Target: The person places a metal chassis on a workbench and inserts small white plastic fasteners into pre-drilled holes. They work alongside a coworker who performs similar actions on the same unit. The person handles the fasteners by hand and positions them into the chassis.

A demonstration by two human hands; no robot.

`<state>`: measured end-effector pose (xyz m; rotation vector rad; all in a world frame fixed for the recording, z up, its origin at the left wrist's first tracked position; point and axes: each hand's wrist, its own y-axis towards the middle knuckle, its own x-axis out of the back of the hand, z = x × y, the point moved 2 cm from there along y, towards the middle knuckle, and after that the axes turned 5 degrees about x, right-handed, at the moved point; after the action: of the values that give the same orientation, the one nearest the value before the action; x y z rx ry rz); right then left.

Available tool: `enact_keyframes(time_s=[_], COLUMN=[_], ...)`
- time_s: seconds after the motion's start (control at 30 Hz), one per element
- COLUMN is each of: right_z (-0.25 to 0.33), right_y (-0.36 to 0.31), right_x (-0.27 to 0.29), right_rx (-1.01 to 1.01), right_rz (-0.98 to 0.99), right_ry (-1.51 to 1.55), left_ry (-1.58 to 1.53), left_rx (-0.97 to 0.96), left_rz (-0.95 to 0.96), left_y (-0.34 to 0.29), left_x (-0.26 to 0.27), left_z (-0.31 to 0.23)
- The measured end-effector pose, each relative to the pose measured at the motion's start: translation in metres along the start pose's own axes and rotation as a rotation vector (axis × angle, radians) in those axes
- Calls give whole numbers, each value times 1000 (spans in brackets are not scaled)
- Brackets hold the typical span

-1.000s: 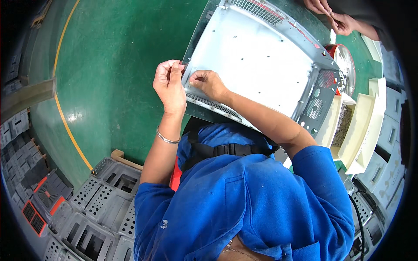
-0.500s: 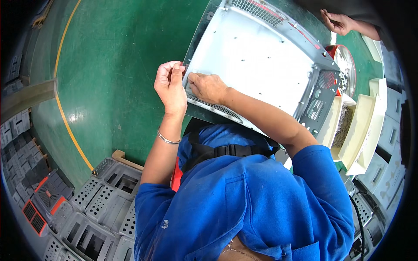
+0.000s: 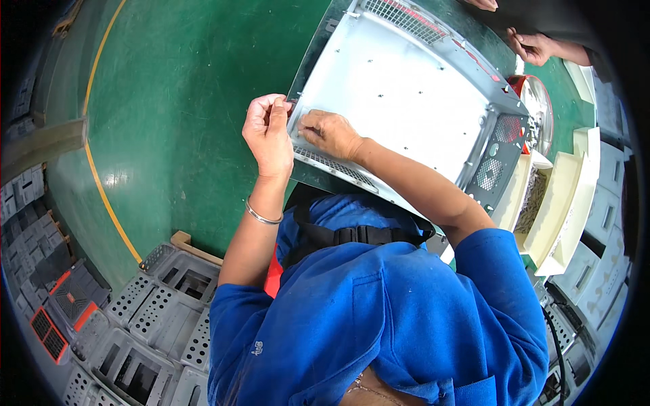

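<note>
A large open metal case lies in front of me, pale inside, with grille panels in its walls and small studs on its floor. Against the outside of its left wall, my left hand has its fingers curled and thumb pressed to the forefinger; whatever they pinch is too small to make out. Inside the near left corner, my right hand is closed, knuckles up, close to the left wall. Its fingertips are mostly hidden, as is anything in them. The near grille runs just below that hand.
A co-worker's hand shows at the upper right, near a red-rimmed round dish of small parts. Cream bins, one holding many small metal pieces, stand right of the case. Grey perforated housings are stacked at the lower left.
My right hand has shifted slightly right, away from the case's left wall. The left hand keeps its pinch in nearly the same spot. A co-worker's second hand now shows at the top edge.
</note>
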<state>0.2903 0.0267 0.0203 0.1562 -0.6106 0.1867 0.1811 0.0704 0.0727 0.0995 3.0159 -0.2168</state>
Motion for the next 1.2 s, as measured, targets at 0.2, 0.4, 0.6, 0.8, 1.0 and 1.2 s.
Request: enact_keyframes(time_s=[0.2, 0.4, 0.6, 0.8, 1.0, 1.2], right_z=[0, 8, 13, 5, 8, 7], right_y=[-2, 0, 2, 1, 2, 6], right_x=[2, 2, 2, 2, -3, -8], right_rx=[19, 96, 107, 135, 64, 1], right_rz=[7, 80, 98, 94, 49, 138], right_ry=[-77, -219, -189, -137, -164, -215], left_ry=[-17, -9, -8, -1, 16, 17], left_rx=[14, 2, 1, 5, -3, -4], left_rz=[-17, -16, -15, -24, -19, -17], left_y=[0, 0, 0, 1, 1, 0], left_x=[-1, -1, -2, 0, -2, -1], left_z=[-3, -2, -3, -1, -2, -2])
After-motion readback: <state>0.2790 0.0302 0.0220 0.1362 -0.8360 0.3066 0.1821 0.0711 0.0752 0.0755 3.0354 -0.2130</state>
